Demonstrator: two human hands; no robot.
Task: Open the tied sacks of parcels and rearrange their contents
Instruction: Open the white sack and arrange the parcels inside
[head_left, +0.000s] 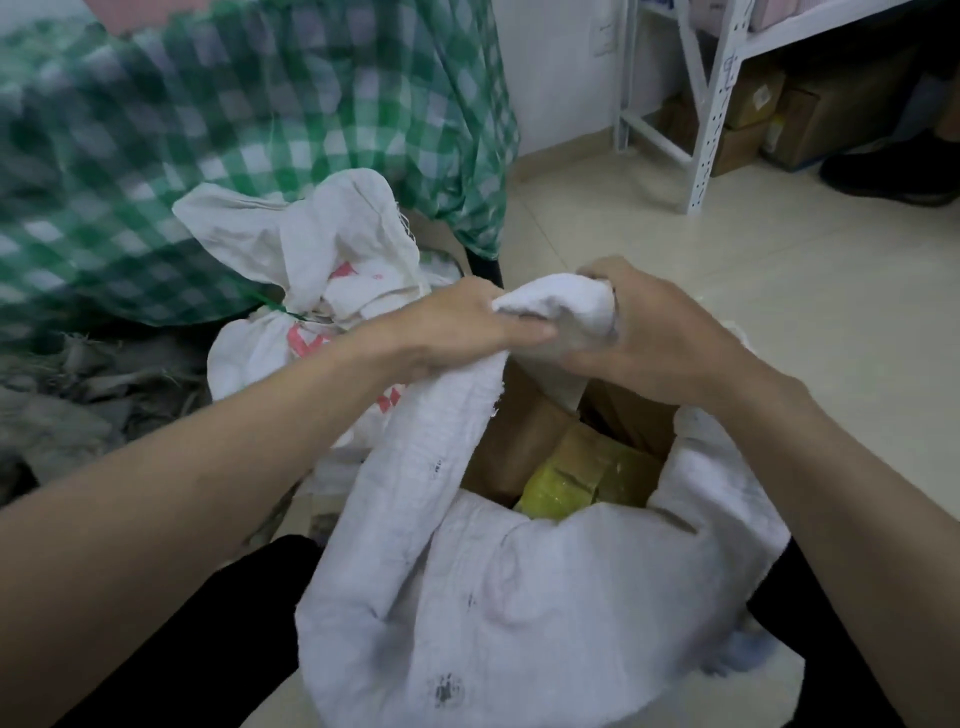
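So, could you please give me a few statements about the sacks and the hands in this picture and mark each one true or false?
1. Both the left hand and the right hand grip the twisted neck of the near white sack. True.
2. The near white sack is closed so that nothing inside shows. False: brown parcels and a yellow parcel show through its mouth.
3. The far white sack is tied with a green tie. True.
4. The green checked bag lies right of the shelving rack. False: it is to the left.
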